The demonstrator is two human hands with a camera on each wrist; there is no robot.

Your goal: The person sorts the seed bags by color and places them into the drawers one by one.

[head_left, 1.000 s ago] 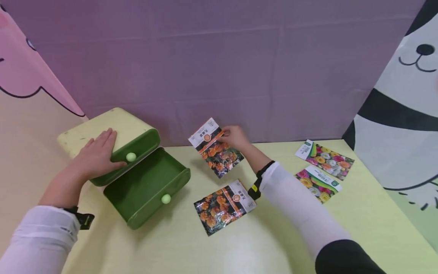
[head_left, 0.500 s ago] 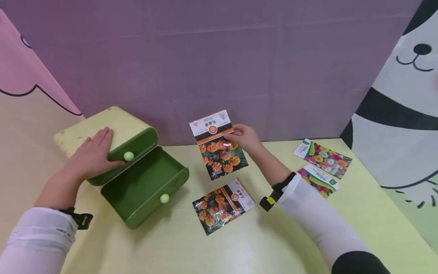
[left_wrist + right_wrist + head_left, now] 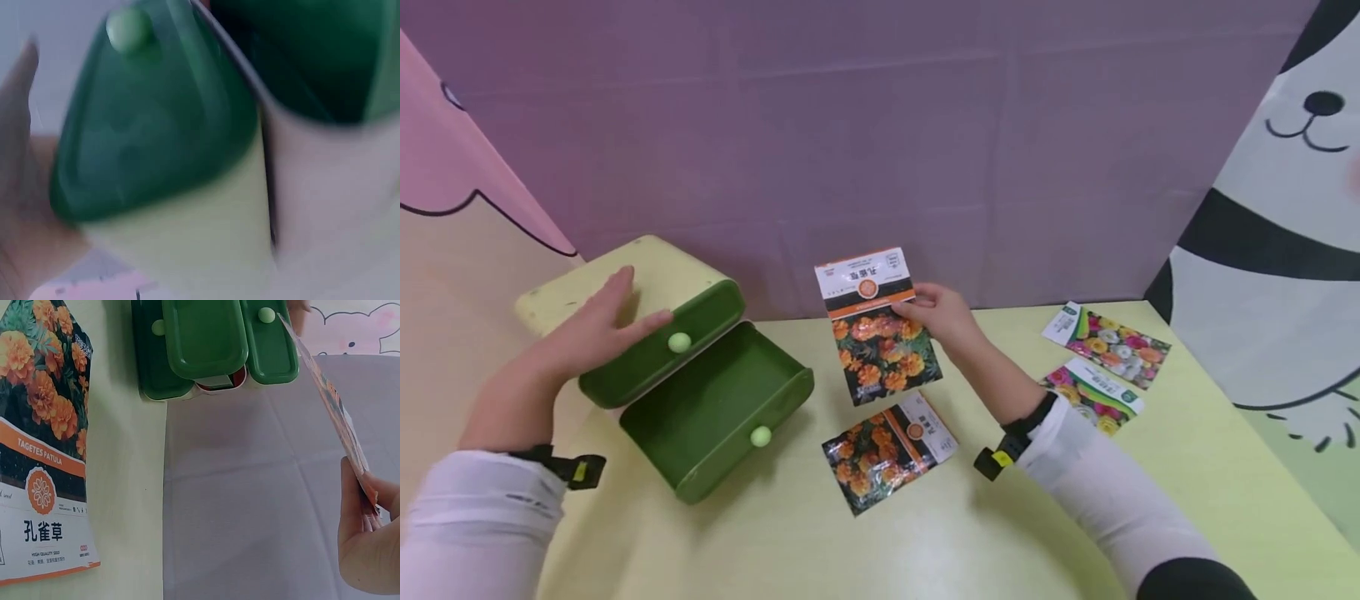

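While the right hand (image 3: 942, 317) pinches a marigold seed packet (image 3: 877, 327) by its edge and holds it upright above the table (image 3: 925, 542) at frame centre, the left hand (image 3: 591, 325) rests with straight fingers on the pale top of a small drawer box (image 3: 625, 275) at the left. That grip holds nothing. Below it, the lower green drawer (image 3: 715, 412) stands pulled out, with nothing showing inside it; the upper drawer (image 3: 658, 354) sits nearly closed. A second marigold packet (image 3: 887, 450) lies flat just below the lifted one, and two mixed-flower packets (image 3: 1108, 337) wait at the right. Judging by this, no packet is stowed yet and four remain outside.
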